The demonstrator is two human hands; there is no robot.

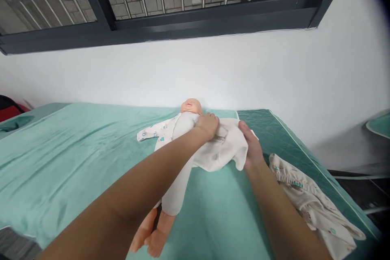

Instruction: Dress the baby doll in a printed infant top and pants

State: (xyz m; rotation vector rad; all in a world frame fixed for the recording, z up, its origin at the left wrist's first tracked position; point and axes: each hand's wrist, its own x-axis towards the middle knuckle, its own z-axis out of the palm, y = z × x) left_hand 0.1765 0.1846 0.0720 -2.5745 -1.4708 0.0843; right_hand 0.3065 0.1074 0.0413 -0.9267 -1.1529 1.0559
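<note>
At mid-frame, on a green cover (76,158), a doll (184,124) in a white garment (227,144), spread toward the right; motifs on the left-side sleeve (149,132) too small to make out. Left hand (207,126) at the doll's shoulder, fingers curled, grip impossible to tell; torso partly hidden behind the forearm. Right hand (251,146) half closed on the garment's edge, fingers mostly hidden. At lower right, patterned clothing (313,199), cut off below. At far left, a red-and-black item (10,109), cut off, unidentifiable.
</note>
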